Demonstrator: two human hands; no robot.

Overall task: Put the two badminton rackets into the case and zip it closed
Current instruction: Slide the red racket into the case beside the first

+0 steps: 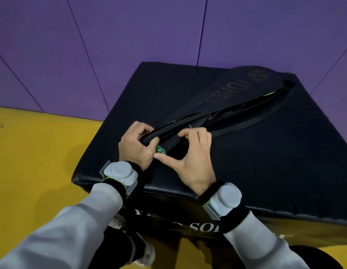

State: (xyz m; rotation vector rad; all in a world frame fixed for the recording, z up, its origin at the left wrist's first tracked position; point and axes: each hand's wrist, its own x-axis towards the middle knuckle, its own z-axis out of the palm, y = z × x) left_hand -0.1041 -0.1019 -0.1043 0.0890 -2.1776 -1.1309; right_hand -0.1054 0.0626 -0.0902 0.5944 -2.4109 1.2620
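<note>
A black racket case [232, 88] lies diagonally on a black padded box [265, 162], head end at the far right. Its zip edge gapes along the near side, and racket parts show inside, including a sliver of yellow-green frame [272, 93]. A black racket handle with a green butt cap [161, 150] sticks out of the case's narrow end. My left hand [135, 146] pinches the case's edge at that narrow end. My right hand [192, 158] curls around the handle, fingertips on the case edge, thumb by the green cap. The zip pull is hidden.
The case's black strap [256, 121] trails across the box top to the right. Yellow floor mat [32, 162] lies to the left, purple padded wall [130, 35] behind. My shoes and dark trouser legs [141, 253] stand against the box's front.
</note>
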